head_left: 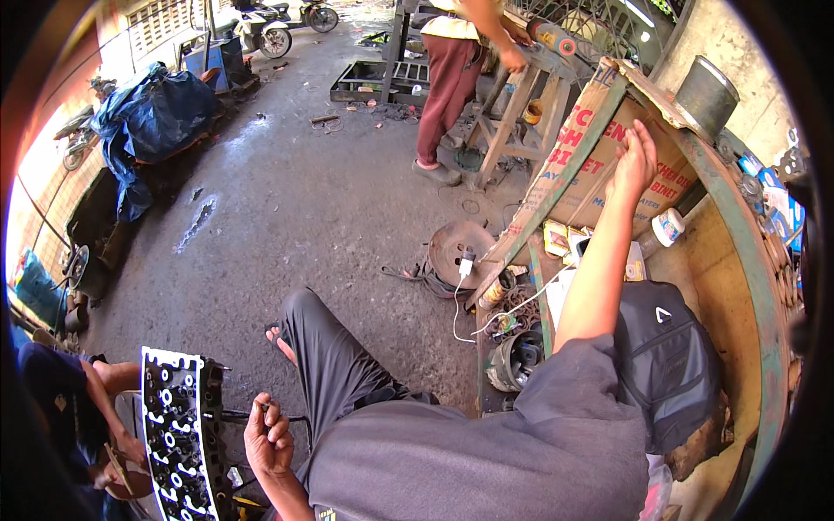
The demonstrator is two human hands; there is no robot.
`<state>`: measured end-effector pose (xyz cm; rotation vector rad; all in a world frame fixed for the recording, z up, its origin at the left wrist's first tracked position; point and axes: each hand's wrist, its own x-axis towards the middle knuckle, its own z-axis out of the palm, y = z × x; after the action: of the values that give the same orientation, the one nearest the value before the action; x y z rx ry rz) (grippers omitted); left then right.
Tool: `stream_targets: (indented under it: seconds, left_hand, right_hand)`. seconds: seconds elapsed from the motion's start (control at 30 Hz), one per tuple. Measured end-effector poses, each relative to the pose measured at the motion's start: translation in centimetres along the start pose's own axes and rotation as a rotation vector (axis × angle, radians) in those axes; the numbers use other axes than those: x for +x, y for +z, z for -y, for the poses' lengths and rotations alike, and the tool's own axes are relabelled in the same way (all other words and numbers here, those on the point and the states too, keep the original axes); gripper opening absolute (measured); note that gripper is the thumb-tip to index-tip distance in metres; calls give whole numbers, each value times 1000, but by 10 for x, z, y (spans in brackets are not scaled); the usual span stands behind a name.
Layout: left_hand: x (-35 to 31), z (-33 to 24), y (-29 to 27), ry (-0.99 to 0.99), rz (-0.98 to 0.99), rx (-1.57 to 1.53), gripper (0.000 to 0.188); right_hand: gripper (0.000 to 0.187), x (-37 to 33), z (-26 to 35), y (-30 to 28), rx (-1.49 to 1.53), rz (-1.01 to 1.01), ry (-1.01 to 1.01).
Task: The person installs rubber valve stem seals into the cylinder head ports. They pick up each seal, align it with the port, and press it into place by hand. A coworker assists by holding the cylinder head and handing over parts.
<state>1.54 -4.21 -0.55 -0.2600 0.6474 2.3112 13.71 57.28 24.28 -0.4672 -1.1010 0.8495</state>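
Low in front of me, my left hand (pixel 271 436) is curled with its thumb and fingers pinched together on a small dark piece, too small to name. Beside it on the left stands an engine cylinder head (pixel 176 438), tilted up, its pale face full of holes and dark ports. My right hand (pixel 634 162) is raised at the far end of my outstretched arm, in front of a cardboard sheet (pixel 599 143) with printing. Its fingers bend together; a thin pale line runs down from them, and I cannot make out what they hold.
Another person (pixel 56 417) sits beyond the cylinder head, hands close to it. A second person (pixel 447 87) stands by a wooden stool (pixel 512 130) with a power tool (pixel 552 39). A black backpack (pixel 665 360), charger cable (pixel 456 317) and metal disc (pixel 460 252) lie near me.
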Motion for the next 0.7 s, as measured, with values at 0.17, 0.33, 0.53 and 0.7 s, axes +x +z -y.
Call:
stream_targets:
  seconds: [0.17,0.33,0.53,0.7]
  left_hand:
    - [-4,7,-3,51,31,-24,26]
    - [-7,8,-2,86,11,-50,27]
    - [-7,10,-3,75,-51,-9,26]
    - [-4,12,-3,78,-84,27,28]
  right_hand:
    - [34,49,-20,19,-47,57,53]
    - [36,61,-31,24,35,116,60]
    - [35,63,-32,21,27,115,89]
    - [33,68,-30,18,-40,154,122]
